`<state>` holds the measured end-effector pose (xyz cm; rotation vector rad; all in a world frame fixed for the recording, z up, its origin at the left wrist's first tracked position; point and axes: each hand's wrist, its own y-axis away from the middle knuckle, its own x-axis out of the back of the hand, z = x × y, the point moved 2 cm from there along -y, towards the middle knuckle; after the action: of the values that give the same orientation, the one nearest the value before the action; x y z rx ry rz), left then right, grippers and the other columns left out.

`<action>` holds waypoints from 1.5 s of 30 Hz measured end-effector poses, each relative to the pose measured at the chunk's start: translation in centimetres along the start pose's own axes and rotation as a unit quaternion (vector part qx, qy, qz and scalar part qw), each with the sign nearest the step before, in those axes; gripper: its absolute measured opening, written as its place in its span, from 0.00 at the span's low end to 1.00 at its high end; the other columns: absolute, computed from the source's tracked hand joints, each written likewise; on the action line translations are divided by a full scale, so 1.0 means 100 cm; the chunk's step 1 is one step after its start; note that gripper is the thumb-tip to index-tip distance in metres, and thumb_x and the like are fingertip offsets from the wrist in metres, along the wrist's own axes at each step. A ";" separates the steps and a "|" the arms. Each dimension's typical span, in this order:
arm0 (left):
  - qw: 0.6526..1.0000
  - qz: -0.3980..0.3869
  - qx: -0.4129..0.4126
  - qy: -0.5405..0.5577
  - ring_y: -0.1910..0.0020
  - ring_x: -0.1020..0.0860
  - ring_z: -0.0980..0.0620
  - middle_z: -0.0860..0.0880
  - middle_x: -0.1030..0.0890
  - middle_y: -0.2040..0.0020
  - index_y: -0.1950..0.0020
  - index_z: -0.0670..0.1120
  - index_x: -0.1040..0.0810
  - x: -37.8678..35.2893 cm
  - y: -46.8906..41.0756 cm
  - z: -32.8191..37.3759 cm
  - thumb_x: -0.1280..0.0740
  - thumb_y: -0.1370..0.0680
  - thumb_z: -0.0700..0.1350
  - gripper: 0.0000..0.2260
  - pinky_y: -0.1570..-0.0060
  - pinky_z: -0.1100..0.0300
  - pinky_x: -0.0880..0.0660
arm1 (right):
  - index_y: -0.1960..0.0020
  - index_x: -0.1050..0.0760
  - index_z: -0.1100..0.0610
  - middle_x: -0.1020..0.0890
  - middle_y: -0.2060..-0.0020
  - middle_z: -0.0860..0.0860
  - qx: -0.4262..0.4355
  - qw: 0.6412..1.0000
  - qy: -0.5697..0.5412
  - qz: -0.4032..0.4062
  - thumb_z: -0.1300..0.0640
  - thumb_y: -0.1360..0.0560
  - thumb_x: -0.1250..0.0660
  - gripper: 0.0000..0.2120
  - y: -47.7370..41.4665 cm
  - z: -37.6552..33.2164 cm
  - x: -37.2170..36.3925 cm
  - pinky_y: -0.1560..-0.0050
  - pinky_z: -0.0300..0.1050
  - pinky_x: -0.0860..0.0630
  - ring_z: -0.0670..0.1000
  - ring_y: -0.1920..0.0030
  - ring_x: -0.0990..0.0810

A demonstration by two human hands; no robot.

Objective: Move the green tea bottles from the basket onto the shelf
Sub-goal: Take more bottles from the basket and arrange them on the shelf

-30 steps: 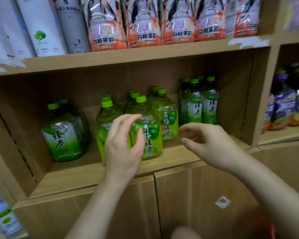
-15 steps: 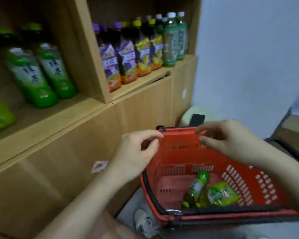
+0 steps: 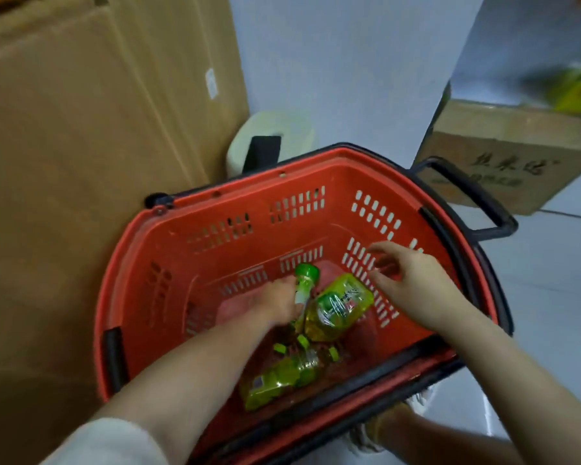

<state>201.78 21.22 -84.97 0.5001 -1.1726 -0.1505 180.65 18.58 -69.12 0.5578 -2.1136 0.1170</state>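
Slim bottle [image 3: 305,286] touches left grip [image 3: 277,305]; wide bottle [image 3: 339,307] beside spread right grip [image 3: 413,283].

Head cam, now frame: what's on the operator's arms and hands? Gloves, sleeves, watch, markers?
No gloves on the left hand or the right hand, and no rings, watch or markers show. A white sleeve covers the left arm at the bottom edge of the frame; the forearm beyond it is uncovered. The right forearm is uncovered as far as the frame shows.

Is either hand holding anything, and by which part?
Left hand appears to grip the slim green-capped plastic tea bottle at its neck; right hand holds nothing.
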 end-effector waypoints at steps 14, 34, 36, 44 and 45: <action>0.976 -0.157 0.110 0.103 0.51 0.24 0.49 0.48 0.21 0.45 0.42 0.44 0.23 0.041 -0.048 -0.003 0.26 0.35 0.60 0.29 0.55 0.61 0.29 | 0.24 0.54 0.42 0.39 0.25 0.48 0.041 0.994 0.041 -0.091 0.53 0.29 0.27 0.45 -0.038 0.027 -0.031 0.30 0.47 0.36 0.50 0.27 0.38; 0.989 -0.111 0.008 0.094 0.27 0.41 0.40 0.41 0.45 0.24 0.24 0.46 0.54 -0.082 -0.056 0.055 0.24 0.39 0.62 0.56 0.30 0.50 0.39 | 0.40 0.36 0.55 0.22 0.55 0.52 -0.128 0.976 0.170 -0.049 0.40 0.29 0.35 0.25 -0.059 0.049 -0.022 0.61 0.50 0.25 0.56 0.55 0.22; 0.987 -0.092 0.035 0.127 0.27 0.43 0.37 0.39 0.48 0.24 0.24 0.47 0.61 -0.100 -0.065 0.064 0.22 0.42 0.60 0.61 0.31 0.44 0.38 | 0.42 0.34 0.55 0.23 0.55 0.52 -0.118 0.978 0.169 -0.033 0.41 0.30 0.32 0.25 -0.062 0.050 -0.024 0.63 0.48 0.28 0.56 0.56 0.23; 0.998 -0.054 -0.024 0.004 0.35 0.29 0.40 0.41 0.35 0.29 0.25 0.47 0.48 -0.065 -0.067 0.060 0.22 0.41 0.55 0.52 0.38 0.51 0.28 | 0.44 0.31 0.54 0.22 0.53 0.52 -0.093 0.979 0.181 0.009 0.36 0.37 0.27 0.31 -0.064 0.049 -0.024 0.61 0.46 0.31 0.56 0.52 0.22; 0.997 -0.056 -0.034 -0.037 0.34 0.30 0.41 0.42 0.35 0.29 0.25 0.46 0.47 -0.050 -0.060 0.057 0.22 0.40 0.55 0.51 0.38 0.52 0.29 | 0.44 0.31 0.54 0.23 0.52 0.52 -0.089 0.979 0.182 0.015 0.36 0.37 0.27 0.31 -0.064 0.047 -0.023 0.61 0.45 0.31 0.56 0.52 0.22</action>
<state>195.52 16.09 -90.25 0.5035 -1.2090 -0.3063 180.86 12.28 -74.48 0.3653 -1.7547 0.0420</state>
